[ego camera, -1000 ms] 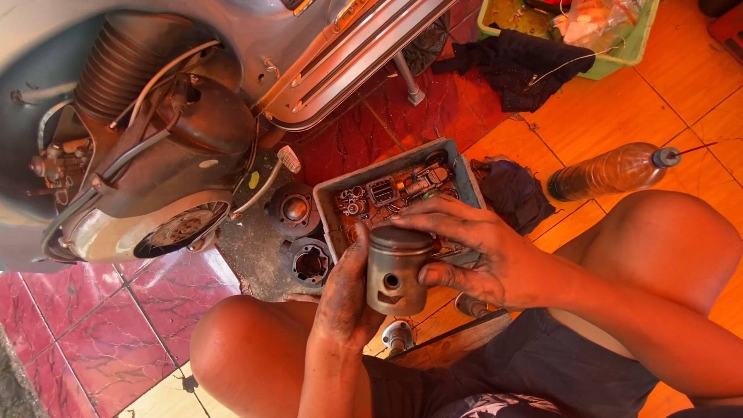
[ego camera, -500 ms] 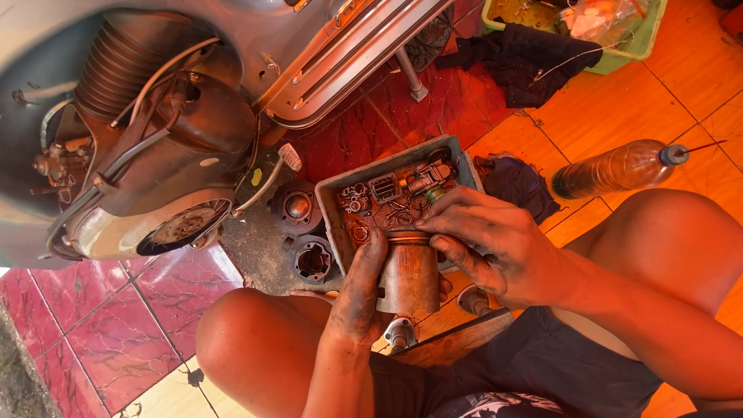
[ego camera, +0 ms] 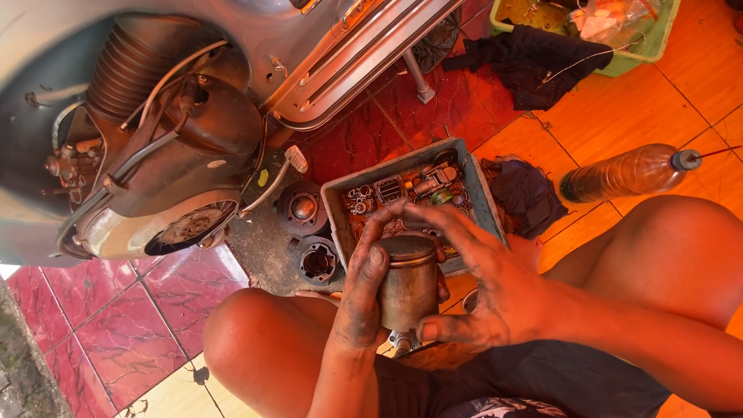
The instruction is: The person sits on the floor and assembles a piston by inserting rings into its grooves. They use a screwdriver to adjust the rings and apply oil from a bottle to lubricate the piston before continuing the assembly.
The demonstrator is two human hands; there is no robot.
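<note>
Left hand: the left hand (ego camera: 364, 290) rises from the lower edge of the view between the bare knees, palm turned toward the piston, grimy fingers (ego camera: 377, 232) curled up its left side, thumb pressed on the wall.
Right hand: the right hand (ego camera: 480, 286) comes in from the right, forearm lying across the thigh, fingers spread over the piston's top and thumb tucked under its lower right.
Grip: both hands clasp the piston (ego camera: 408, 282) between them; neither is slack.
Piston: a dull metal cylinder, held upright with its flat crown uppermost, just in front of the near edge of the parts tray and above the lap.
Parts tray: a grey rectangular tray (ego camera: 334, 209) on the tiled floor, filled with small engine parts, its near right corner hidden by the hands.
Beside the tray: two round engine parts, probably a cylinder and its head (ego camera: 302, 207), lie just off its left edge.
Behind: scooter engine (ego camera: 170, 170); a plastic bottle (ego camera: 619, 174) lies well right of the tray.
</note>
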